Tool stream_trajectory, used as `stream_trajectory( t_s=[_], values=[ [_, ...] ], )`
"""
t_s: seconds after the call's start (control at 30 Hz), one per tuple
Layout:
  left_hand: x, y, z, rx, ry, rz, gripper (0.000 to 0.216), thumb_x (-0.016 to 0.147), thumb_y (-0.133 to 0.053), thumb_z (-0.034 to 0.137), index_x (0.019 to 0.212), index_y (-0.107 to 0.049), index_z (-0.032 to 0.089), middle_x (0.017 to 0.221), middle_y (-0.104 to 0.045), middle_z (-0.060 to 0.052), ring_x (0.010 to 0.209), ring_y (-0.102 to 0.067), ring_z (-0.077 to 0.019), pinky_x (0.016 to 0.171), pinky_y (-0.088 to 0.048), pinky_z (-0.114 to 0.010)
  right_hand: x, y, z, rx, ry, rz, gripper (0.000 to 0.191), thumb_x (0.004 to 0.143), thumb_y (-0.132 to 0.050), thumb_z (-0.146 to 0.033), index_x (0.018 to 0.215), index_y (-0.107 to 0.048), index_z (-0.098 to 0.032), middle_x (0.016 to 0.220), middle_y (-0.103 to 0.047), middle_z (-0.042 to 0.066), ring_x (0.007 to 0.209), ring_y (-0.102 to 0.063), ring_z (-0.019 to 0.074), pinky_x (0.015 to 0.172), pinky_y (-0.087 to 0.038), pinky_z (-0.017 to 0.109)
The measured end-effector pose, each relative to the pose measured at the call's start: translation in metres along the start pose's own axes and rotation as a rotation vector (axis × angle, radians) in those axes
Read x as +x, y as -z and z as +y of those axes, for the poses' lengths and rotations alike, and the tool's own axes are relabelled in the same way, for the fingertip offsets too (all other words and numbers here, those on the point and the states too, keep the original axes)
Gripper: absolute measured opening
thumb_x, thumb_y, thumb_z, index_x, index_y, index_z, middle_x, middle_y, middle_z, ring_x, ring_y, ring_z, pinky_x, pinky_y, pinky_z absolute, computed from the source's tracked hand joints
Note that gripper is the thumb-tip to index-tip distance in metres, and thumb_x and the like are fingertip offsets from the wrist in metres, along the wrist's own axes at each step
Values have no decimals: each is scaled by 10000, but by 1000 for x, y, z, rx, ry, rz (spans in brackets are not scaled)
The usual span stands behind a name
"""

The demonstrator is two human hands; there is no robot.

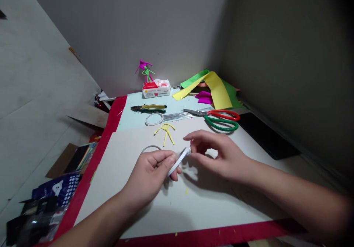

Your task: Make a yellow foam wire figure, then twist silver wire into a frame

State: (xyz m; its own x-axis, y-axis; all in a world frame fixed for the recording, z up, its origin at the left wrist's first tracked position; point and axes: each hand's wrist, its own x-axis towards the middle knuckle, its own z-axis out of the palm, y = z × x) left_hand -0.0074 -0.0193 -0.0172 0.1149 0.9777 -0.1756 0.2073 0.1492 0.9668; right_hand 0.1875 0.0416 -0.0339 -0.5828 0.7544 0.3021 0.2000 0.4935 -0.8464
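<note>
My left hand (pixel 157 166) pinches a narrow white roll of tape (pixel 179 161), tilted and seen nearly edge-on above the table. My right hand (pixel 218 151) is just right of the roll, with index finger and thumb apart. A small silvery and red bit shows by its fingertips, too small to make out. Behind my left hand lies a thin grey ring (pixel 151 147), partly hidden. A flat yellow figure (pixel 166 132) with arms and legs lies just beyond my hands. Farther back is another white tape roll (pixel 154 119) beside a bundle of thin metal wires (pixel 177 117).
Pliers (pixel 149 108) and scissors (pixel 218 118) with red and green handles lie behind my hands. A small box (pixel 156 89) has magenta and green figures (pixel 146 72) on it. Yellow paper strips (pixel 215 86) and a black phone-like slab (pixel 268 136) are on the right.
</note>
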Motion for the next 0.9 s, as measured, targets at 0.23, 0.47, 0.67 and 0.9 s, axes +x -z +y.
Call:
stream_trajectory(
  t_s=[0.23,0.47,0.67,0.9],
  values=[
    [3,-5,-4,-146,153,-64,239,862,-570,287,704,-679,144,623,-664,-55,575,-592,-140,576,-451,-241,6,5,10,-49,120,-126,161,883,-533,-142,953,-677,-163,876,-687,62,776,-623,133,713,-481,247],
    [6,-5,-13,-401,251,-152,252,844,-571,284,757,-713,95,593,-695,-101,587,-646,-157,575,-449,-220,0,3,15,-380,413,-96,232,880,-459,-74,998,-652,-126,695,-546,33,621,-471,123,563,-369,234],
    [-2,-5,-5,-378,150,-214,232,841,-605,287,712,-707,122,551,-659,-53,697,-672,-183,665,-481,-242,-1,-1,7,-338,439,-5,244,853,-466,-55,988,-660,-116,726,-612,60,639,-520,131,589,-419,242],
    [-6,-10,10,-28,100,-145,273,855,-551,232,647,-693,127,645,-687,-64,634,-611,-138,632,-468,-234,-2,-4,-11,-66,210,74,214,847,-583,-133,1032,-689,-156,883,-712,77,777,-657,148,702,-524,264]
  ],
)
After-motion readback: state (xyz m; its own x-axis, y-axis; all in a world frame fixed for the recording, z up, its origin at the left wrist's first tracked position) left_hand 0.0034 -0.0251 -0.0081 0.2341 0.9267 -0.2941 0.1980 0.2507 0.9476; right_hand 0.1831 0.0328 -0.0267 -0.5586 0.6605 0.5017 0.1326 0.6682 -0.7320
